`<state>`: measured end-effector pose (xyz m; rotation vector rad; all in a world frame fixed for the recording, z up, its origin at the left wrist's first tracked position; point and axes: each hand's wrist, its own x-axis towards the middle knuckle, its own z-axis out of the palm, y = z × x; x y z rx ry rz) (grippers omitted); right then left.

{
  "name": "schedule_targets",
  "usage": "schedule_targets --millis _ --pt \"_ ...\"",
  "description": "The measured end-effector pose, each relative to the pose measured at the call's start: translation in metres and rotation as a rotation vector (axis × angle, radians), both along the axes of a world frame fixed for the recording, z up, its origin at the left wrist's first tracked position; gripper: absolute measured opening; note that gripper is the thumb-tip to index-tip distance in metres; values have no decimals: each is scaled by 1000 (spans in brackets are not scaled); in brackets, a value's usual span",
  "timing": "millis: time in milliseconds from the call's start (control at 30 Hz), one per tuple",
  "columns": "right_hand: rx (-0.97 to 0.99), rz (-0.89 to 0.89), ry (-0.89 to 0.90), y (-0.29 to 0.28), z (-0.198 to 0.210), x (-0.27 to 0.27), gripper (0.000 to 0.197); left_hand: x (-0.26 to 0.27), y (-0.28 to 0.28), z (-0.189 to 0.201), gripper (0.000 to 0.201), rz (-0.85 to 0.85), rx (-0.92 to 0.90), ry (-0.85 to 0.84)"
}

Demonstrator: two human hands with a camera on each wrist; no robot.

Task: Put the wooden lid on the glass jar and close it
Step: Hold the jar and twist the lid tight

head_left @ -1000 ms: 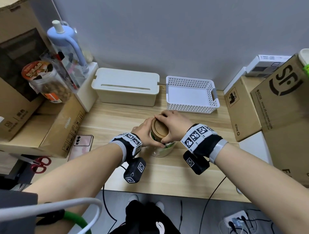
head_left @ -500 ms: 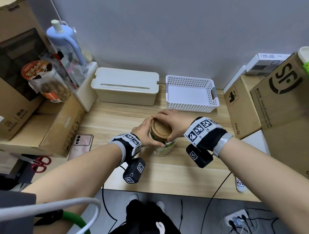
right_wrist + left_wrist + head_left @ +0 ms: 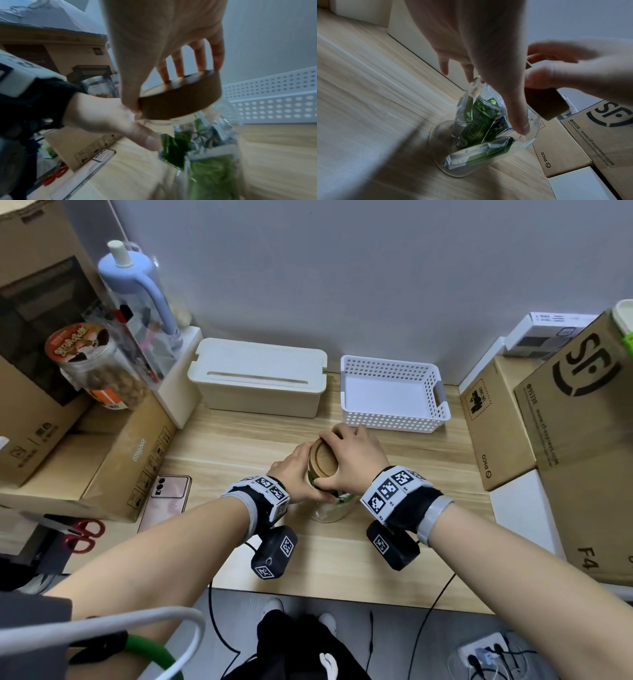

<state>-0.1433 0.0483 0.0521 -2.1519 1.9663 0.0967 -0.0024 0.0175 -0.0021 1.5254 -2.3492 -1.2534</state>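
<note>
Since a second ago, the right hand (image 3: 356, 463) has been turning on the wooden lid (image 3: 323, 457), its wrist swinging back toward the person. Fingers and thumb are curling round the lid's rim, which is sitting atop the glass jar (image 3: 481, 136). Beside it, the left hand (image 3: 296, 474) is wrapping the jar's side, steadying it on the wooden table (image 3: 342, 563). Green packets (image 3: 476, 121) are lying inside. Farther back, a white basket (image 3: 394, 395) is standing by the wall.
</note>
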Motion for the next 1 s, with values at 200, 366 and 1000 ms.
schedule_targets --millis 200,366,1000 --pt "29 81 -81 5 -15 -19 89 0 2 1 108 7 11 17" --pt "-53 89 -132 11 -33 -19 80 1 4 0 110 32 25 45" --pt "-263 -223 -183 17 -52 12 74 1 4 -1 108 29 28 62"
